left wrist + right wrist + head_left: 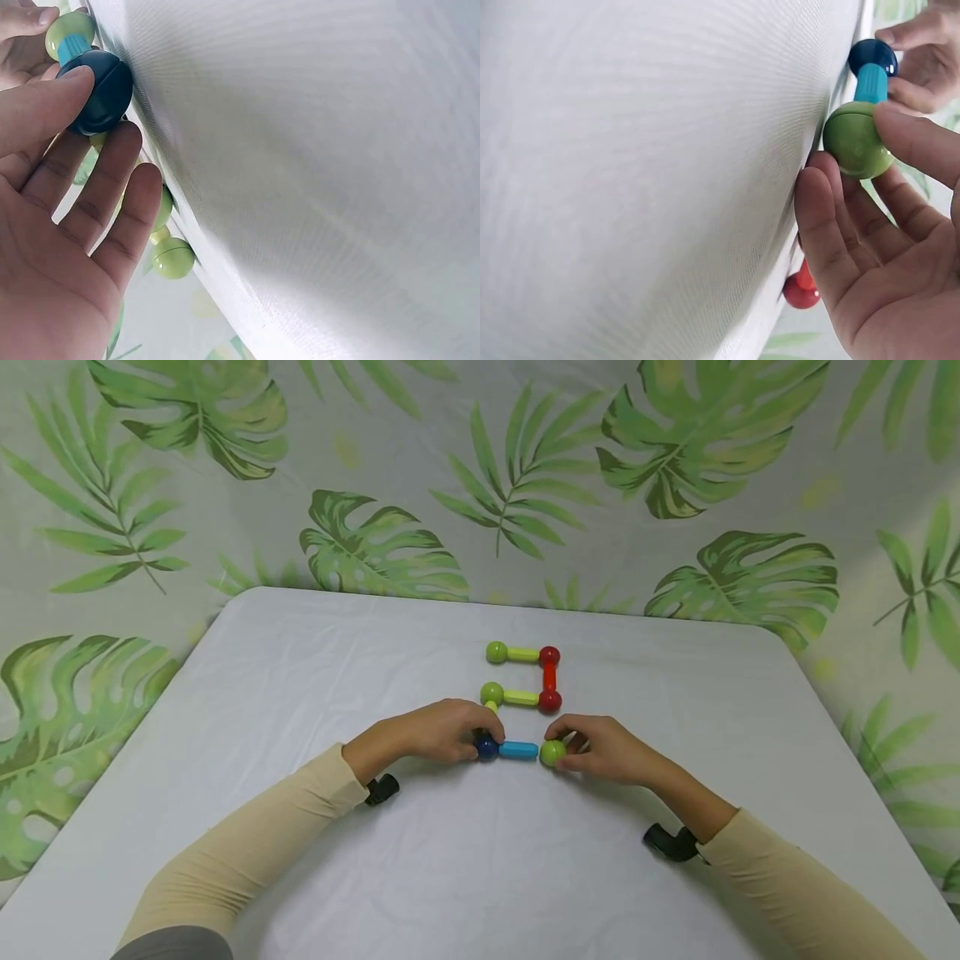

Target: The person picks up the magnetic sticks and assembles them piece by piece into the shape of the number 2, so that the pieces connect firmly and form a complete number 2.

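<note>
With thumb and fingers, the left hand (444,731) grips a dark blue ball (105,91). A light blue rod (519,751) runs from that ball towards a green ball (855,139), which the right hand (609,749) pinches. In the head view, the rod's right end stands at or very close to the green ball; whether they touch I cannot tell. Behind the left fingers, a short yellow-green rod (491,705) links up to another green ball (492,694). The left hand hides part of this rod and of the blue ball.
Farther back, yellow-green rods (521,697), red balls (550,656), a red rod (550,677) and a green ball (497,652) continue the linked chain. It lies on a white-covered table (360,643) before a leaf-print cloth (525,468). Black wrist devices (671,842) sit below both forearms.
</note>
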The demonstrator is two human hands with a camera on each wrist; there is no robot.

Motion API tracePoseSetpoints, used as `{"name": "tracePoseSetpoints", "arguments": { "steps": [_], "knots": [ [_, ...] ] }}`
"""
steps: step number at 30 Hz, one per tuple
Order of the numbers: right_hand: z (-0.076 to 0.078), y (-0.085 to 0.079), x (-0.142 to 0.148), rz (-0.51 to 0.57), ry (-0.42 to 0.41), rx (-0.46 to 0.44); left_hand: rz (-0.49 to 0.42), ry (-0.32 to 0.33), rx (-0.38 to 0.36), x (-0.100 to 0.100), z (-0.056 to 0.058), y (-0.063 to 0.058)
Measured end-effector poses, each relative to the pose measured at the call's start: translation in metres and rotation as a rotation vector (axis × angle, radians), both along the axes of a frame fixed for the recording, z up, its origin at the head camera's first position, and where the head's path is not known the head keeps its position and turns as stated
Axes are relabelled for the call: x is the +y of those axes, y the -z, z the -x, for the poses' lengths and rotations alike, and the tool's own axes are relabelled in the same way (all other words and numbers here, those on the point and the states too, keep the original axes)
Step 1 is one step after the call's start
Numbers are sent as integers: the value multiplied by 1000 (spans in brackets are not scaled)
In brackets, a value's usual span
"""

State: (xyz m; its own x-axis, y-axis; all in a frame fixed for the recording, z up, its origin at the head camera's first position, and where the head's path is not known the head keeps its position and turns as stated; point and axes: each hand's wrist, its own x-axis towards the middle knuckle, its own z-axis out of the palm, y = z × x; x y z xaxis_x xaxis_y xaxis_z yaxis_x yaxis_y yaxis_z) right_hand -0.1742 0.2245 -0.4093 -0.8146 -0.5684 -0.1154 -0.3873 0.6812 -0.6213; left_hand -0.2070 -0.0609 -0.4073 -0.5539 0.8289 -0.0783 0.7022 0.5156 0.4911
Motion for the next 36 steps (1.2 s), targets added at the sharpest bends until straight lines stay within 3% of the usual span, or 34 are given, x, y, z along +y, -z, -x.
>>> {"name": "tracePoseSetpoints", "arguments": {
  "steps": [16,27,36],
  "knots": [
    [2,-2,-2,2,-2,-12,-6,3,-8,-1,0,-2],
    [16,-2,9,-56,70,-46,-2,4,-23,-1,0,0],
    [17,-2,10,-57,63,-41,-9,-6,-28,0,0,1]
  ]
}}
